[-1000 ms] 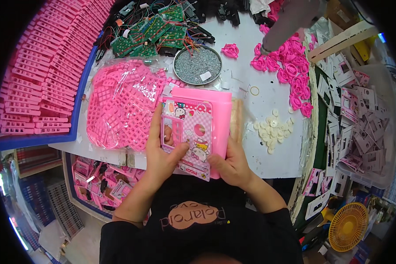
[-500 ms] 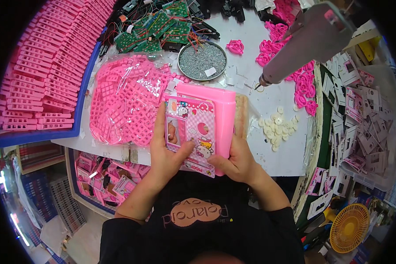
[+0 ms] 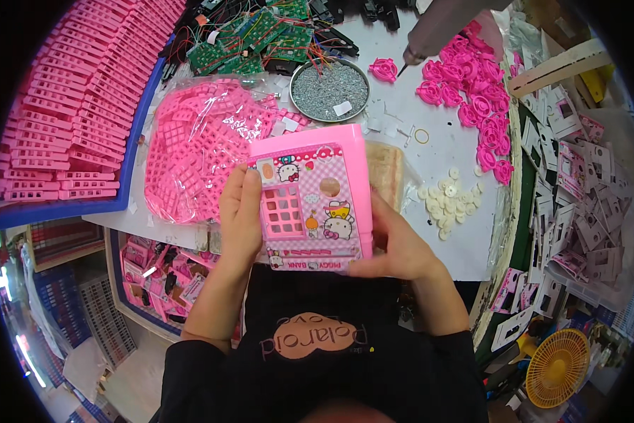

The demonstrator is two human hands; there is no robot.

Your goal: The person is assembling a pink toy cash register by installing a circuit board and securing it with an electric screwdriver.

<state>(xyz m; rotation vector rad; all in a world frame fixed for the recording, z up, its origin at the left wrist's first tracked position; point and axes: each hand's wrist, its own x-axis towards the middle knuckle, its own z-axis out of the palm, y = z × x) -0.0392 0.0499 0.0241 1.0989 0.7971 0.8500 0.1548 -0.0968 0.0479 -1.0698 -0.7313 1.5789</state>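
Note:
Above the near edge of the table I hold a pink plastic money-box housing [image 3: 361, 169] in both hands. Its printed face panel [image 3: 317, 211], with cartoon figures and a checked pattern, lies flat within the housing's front. A square lattice of pink keys shows through the panel's cut-out, beside a round hole. My left hand [image 3: 239, 215] grips the left side, thumb and fingers along the edge. On the lower right side, my right hand [image 3: 400, 247] is closed round the housing, thumb near the bottom corner; its other fingers are partly hidden behind.
A powered screwdriver [image 3: 426, 35] hangs over the far side, near a round dish of screws [image 3: 329, 92]. Around lie bagged pink lattice keypads [image 3: 197, 155], green circuit boards [image 3: 250, 42], white discs [image 3: 449, 201] and pink rings [image 3: 486, 113]. A blue crate [image 3: 130, 169] stands left.
The printed panel, earlier held loose and offset over the housing, now sits on its front, with keys showing through the cut-out. The housing has shifted left; the screwdriver has swung away.

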